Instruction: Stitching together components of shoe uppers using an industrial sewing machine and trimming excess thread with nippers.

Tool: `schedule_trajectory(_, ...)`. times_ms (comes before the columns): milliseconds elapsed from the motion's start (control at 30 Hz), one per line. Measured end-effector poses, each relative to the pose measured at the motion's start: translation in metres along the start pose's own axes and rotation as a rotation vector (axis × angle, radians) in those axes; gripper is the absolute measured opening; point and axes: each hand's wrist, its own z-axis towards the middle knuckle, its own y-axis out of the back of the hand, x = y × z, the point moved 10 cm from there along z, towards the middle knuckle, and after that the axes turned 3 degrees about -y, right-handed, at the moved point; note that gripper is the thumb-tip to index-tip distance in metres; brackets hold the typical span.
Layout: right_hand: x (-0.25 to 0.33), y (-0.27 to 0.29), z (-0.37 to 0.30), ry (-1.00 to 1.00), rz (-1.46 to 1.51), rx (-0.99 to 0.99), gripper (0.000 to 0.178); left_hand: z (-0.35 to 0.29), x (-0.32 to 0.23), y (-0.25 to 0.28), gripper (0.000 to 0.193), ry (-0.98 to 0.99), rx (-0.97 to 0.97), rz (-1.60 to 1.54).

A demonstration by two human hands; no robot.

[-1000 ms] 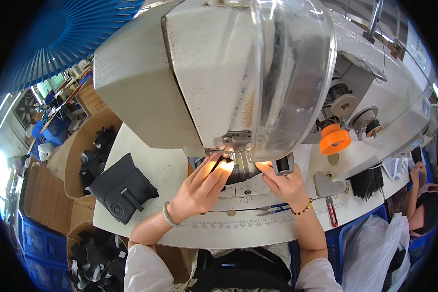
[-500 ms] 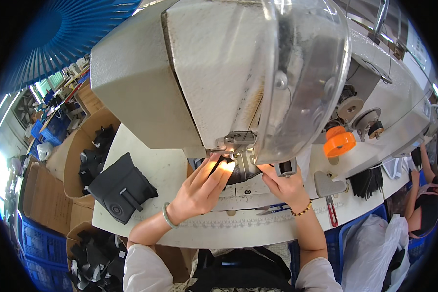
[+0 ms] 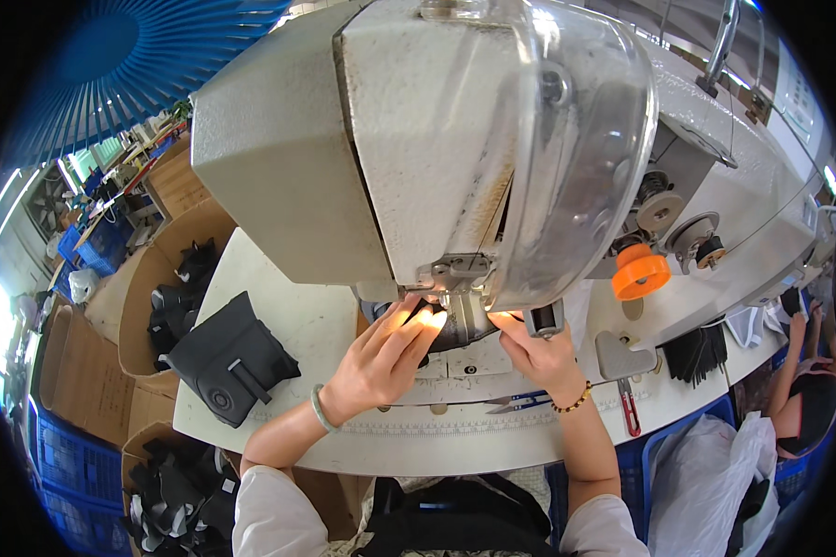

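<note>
A large off-white sewing machine (image 3: 427, 121) stands before me, its lamp lighting the needle area. Under its presser foot (image 3: 446, 297) lies a dark, curved piece of material (image 3: 463, 325); its exact kind does not show. My left hand (image 3: 381, 357), fingers close together, presses this piece down just left of the needle. On the other side, my right hand (image 3: 541, 353) holds its right end between thumb and fingers, partly hidden behind a grey machine part (image 3: 543, 320). Beside my left forearm rests a black pouch-like piece (image 3: 232, 362) with a strap loop.
Blue-handled snips (image 3: 522, 401) and a red-handled tool (image 3: 630, 408) lie near my right wrist. Black strips (image 3: 695, 355) hang together at the table's right. Cardboard boxes (image 3: 144, 316) of black pieces stand left; a plastic bag (image 3: 706, 483) sits lower right. Another person (image 3: 799, 408) works far right.
The view has shifted slightly, so the machine head appears a little further right. Both hands keep nearly the same places on the dark piece. The person at far right has moved their arms.
</note>
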Motion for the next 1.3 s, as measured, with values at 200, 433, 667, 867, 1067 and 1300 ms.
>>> schedule_trajectory(200,-0.003,0.0,0.0,-0.005,0.0,-0.001,0.034,0.002,0.0,0.002,0.034,0.007,-0.038,0.008)
schedule_trajectory(433,0.004,0.001,0.007,0.039,0.017,-0.011,0.022,0.002,-0.001,0.001,0.031,-0.015,-0.029,0.016)
schedule_trajectory(667,0.002,-0.002,0.007,0.024,0.017,-0.011,0.019,0.003,0.001,0.001,0.032,-0.014,-0.026,0.023)
schedule_trajectory(867,0.0,-0.001,0.006,0.006,0.011,-0.028,0.019,0.003,0.002,-0.002,0.034,-0.007,-0.035,0.028)
schedule_trajectory(1067,-0.002,-0.003,0.007,-0.017,0.051,-0.031,0.02,-0.003,0.006,0.0,0.028,0.004,-0.11,-0.002)
schedule_trajectory(1300,0.001,-0.001,0.004,0.007,0.029,-0.041,0.021,-0.003,0.007,0.003,0.023,-0.016,-0.171,-0.032)
